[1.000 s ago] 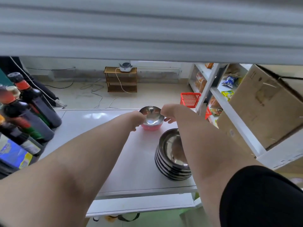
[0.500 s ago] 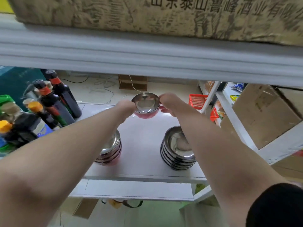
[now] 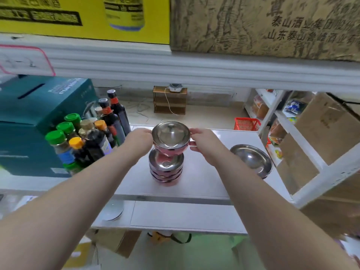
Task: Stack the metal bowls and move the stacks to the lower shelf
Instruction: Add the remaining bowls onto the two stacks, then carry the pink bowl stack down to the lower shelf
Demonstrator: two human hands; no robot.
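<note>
A metal bowl with a pink outside (image 3: pixel 170 135) hangs just above a stack of like bowls (image 3: pixel 166 170) on the white shelf (image 3: pixel 204 178). My left hand (image 3: pixel 140 140) grips its left rim and my right hand (image 3: pixel 202 142) grips its right rim. A second stack of plain metal bowls (image 3: pixel 252 160) stands to the right on the same shelf, apart from both hands.
Sauce bottles and spice jars (image 3: pixel 87 137) crowd the shelf's left side beside a teal box (image 3: pixel 37 121). The upper shelf edge (image 3: pixel 175 65) hangs overhead with cartons on it. A cardboard box (image 3: pixel 327 129) sits on a rack to the right. A lower white ledge (image 3: pixel 185 215) lies below.
Both hands have carried the pink-sided bowl from the back of the shelf toward me, over the left stack. The camera has shifted left and tilted up.
</note>
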